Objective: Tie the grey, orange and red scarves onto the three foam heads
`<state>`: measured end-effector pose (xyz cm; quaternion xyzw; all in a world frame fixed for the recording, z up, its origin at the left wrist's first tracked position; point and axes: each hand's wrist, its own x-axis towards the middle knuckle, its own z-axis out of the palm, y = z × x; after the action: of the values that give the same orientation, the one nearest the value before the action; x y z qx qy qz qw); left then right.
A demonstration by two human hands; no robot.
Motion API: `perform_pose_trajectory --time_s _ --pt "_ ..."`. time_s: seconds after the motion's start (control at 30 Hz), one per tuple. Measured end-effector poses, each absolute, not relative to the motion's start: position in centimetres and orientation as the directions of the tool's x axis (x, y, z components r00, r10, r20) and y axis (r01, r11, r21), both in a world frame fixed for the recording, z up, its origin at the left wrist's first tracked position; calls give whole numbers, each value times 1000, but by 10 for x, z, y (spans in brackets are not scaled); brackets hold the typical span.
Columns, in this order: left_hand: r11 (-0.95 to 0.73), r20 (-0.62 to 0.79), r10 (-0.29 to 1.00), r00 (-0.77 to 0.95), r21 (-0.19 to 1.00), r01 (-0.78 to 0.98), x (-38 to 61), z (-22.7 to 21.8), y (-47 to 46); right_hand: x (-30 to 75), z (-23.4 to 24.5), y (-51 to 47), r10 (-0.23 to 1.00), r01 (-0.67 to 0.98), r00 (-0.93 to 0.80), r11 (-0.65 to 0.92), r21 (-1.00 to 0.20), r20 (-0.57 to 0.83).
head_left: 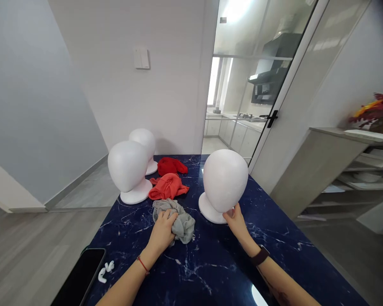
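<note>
A crumpled grey cloth [183,223] lies on the dark blue marbled table, and my left hand [164,227] is closed on its near left side. On the right stands a white foam mannequin head [225,178], upright on its round base. My right hand [236,223] grips that head low down at the neck and base; the fingertips behind the neck are partly hidden. Beyond the grey cloth lie a coral-red cloth [168,186] and a darker red cloth [170,165], both bunched up.
Two more white mannequin heads stand at the left edge, a nearer one [127,165] partly covering a farther one [143,140]. Near the front left lie a black phone [79,276] and white earbuds [105,272]. A wall bounds the table's far side; a glass door [242,85] stands behind right.
</note>
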<state>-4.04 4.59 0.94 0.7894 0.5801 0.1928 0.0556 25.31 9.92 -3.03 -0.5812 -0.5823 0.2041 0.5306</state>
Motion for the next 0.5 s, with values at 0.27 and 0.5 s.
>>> perform_pose_trajectory --time_s 0.27,0.5 --pt "-338 255 932 257 357 871 -44 4 45 239 -25 122 884 540 277 181 -822 376" --pt "-305 61 947 315 481 822 -49 37 13 207 17 101 872 404 297 253 -879 388"
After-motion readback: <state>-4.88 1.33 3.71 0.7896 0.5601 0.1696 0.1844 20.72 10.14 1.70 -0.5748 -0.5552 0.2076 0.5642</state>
